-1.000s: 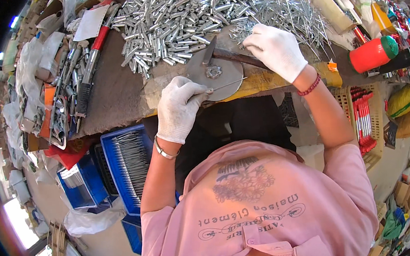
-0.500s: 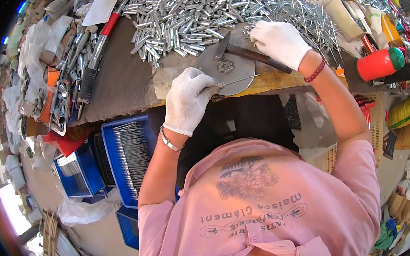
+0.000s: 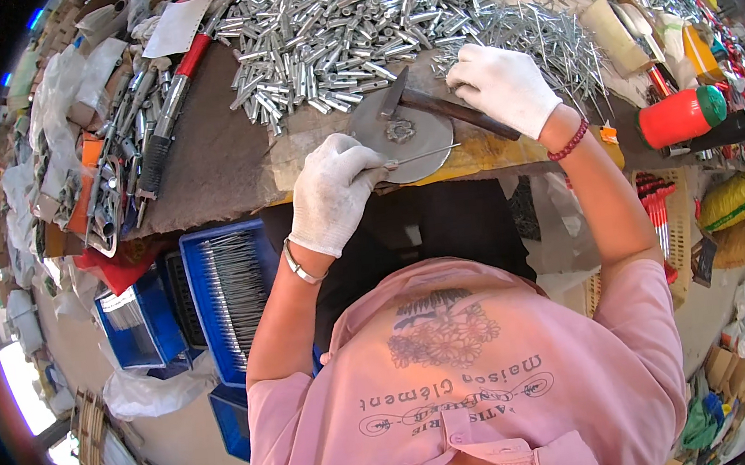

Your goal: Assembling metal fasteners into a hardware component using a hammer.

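Observation:
My left hand [image 3: 336, 191], in a white knit glove, is closed in a pinch on a thin metal rod [image 3: 426, 153]. The rod points right, above the near part of a round grey metal plate [image 3: 427, 130]; its other end is hidden in my fingers. On the plate rests the steel head of a hammer [image 3: 393, 94], its dark handle slanting right toward me. My right hand [image 3: 506, 88], gloved too, is just beyond the handle with fingers curled, beside a heap of thin metal pins [image 3: 542, 45]. Whatever its fingertips hold, if anything, is hidden.
A large heap of short metal tubes [image 3: 329, 37] covers the back of the bench. Tools [image 3: 169, 113] crowd the left; a red container with a green lid [image 3: 681, 117] stands right. Below the bench edge, a blue bin [image 3: 196, 292] holds many thin rods [image 3: 236, 289].
The whole view has shifted slightly, with the bench now a little lower and further left. My right fingers are curled nearer the hammer handle; my left hand keeps its pinch on the rod.

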Motion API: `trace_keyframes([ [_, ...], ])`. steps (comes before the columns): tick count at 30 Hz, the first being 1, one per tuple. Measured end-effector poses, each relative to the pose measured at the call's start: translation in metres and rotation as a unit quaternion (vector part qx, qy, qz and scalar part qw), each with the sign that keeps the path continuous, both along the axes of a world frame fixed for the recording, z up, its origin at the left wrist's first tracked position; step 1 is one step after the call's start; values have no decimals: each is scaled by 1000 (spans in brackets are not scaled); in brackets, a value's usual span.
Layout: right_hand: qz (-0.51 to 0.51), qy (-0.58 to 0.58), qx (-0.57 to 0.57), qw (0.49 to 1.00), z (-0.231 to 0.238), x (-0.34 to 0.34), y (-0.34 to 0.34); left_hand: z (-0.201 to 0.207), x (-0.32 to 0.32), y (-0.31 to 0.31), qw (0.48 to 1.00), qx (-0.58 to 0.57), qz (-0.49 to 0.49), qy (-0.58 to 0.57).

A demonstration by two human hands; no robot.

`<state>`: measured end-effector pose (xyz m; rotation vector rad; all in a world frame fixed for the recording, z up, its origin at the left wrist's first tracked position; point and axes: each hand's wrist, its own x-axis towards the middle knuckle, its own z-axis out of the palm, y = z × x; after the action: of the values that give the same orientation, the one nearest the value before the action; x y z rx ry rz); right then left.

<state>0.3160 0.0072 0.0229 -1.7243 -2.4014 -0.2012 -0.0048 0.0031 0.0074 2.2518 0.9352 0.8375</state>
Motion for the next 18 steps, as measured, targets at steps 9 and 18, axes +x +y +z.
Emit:
trace_keyframes([
  [9, -32, 10, -40, 999, 2, -14, 10, -3, 0, -2, 1000, 3, 11, 18],
  [18, 93, 259, -67, 959, 10, -80, -40, 1, 4, 0, 998, 58, 16, -14],
])
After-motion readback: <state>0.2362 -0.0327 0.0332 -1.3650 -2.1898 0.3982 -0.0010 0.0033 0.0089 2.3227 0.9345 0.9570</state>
